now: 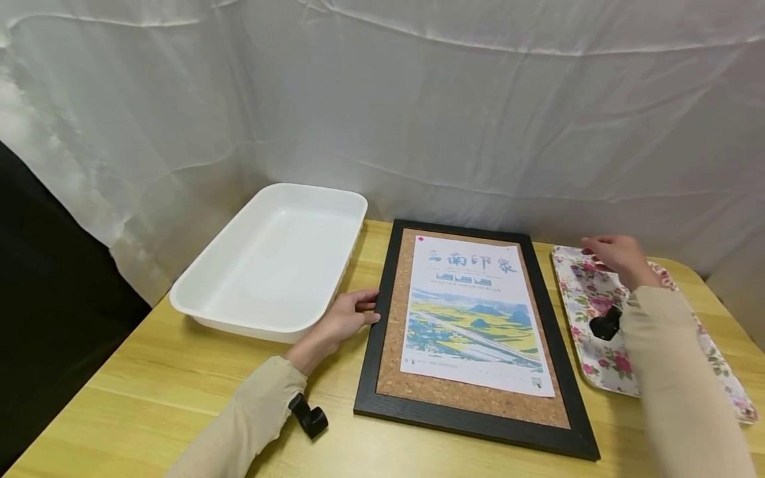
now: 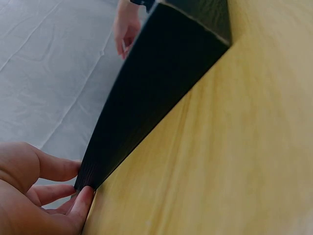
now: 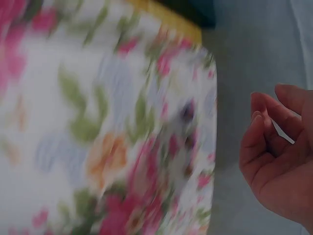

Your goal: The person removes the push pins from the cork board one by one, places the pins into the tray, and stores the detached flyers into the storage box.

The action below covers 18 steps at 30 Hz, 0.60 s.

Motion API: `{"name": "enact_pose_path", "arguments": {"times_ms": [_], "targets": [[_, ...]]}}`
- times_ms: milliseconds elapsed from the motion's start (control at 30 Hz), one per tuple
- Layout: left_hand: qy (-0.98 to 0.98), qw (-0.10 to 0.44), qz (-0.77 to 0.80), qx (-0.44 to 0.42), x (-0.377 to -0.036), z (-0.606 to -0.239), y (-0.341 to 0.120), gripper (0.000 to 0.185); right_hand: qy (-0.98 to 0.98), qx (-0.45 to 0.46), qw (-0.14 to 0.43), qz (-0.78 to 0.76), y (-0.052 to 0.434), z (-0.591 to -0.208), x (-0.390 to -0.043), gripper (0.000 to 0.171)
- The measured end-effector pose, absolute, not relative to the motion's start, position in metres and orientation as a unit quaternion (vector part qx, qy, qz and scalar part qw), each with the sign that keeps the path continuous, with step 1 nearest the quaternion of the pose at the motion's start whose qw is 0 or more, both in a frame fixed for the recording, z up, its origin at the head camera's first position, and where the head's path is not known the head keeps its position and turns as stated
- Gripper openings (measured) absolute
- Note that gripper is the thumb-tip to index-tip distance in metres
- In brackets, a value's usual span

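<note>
A black-framed corkboard (image 1: 394, 362) lies on the table with a printed landscape poster (image 1: 478, 312) on its cork. A red pushpin (image 1: 421, 238) shows at the poster's upper left corner. My left hand (image 1: 343, 318) touches the board's left edge with its fingertips; the left wrist view shows them against the black side of the frame (image 2: 142, 88). Over the far end of a floral tray (image 1: 618, 362) hovers my right hand (image 1: 618, 255). Its fingers (image 3: 257, 142) are bent, with tips close together; whether something small sits between them is unclear. Small dark items (image 3: 187, 112) on the tray are blurred.
A white plastic basin (image 1: 269, 265) stands left of the corkboard, close to my left hand. Behind everything hangs a pale grey curtain (image 1: 418, 119). Yellow wood-grain table (image 1: 179, 378) surface shows in front of the basin and around the board.
</note>
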<state>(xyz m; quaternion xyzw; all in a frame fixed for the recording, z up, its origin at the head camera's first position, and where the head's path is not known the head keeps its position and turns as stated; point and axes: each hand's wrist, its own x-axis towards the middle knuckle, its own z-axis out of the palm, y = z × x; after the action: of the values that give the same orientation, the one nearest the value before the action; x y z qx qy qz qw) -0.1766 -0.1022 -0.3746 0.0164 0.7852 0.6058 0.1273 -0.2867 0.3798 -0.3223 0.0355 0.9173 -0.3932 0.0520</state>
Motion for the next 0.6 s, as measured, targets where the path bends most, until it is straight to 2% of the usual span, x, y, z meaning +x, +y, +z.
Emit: {"name": "enact_pose_path", "arguments": {"times_ms": [200, 467, 600], "targets": [[0.787, 0.127, 0.603, 0.020, -0.177, -0.377, -0.102, 0.052, 0.915, -0.010, 0.077, -0.397, 0.350, -0.311, -0.304, 0.067], [0.786, 0.124, 0.605, 0.021, -0.177, -0.376, -0.102, 0.052, 0.928, -0.031, 0.032, -0.371, 0.299, -0.295, -0.319, 0.052], [0.785, 0.125, 0.607, 0.023, -0.176, -0.376, -0.103, 0.052, 0.927, -0.035, 0.042, -0.371, 0.275, -0.299, -0.326, 0.044]]}}
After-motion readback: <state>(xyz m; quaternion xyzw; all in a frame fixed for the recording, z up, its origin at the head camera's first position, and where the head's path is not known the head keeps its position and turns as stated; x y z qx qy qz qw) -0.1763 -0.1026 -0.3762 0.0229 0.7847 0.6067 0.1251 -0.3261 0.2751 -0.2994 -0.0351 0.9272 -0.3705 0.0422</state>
